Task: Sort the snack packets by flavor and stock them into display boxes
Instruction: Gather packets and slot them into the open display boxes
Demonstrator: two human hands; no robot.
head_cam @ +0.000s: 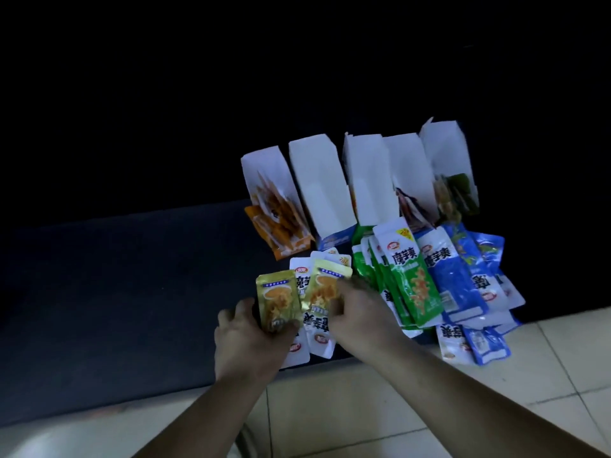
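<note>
My left hand (246, 338) grips a gold snack packet (277, 299) by its lower end. My right hand (357, 309) pinches a second gold packet (325, 285) just to the right of the first. Both are held over white packets (317, 338) lying on the dark mat. A fan of green packets (410, 285) and a heap of blue packets (463, 279) lie to the right. Behind stand several white display boxes; the leftmost box (264, 166) holds orange packets (281, 219), the second box (317, 180) looks empty.
The dark mat (132, 276) stretches away to the left. Pale floor tiles (363, 408) run along the near side. Some blue packets (486, 345) spill over the mat's edge onto the tiles. The far right box (446, 150) holds dark green packets. The background is black.
</note>
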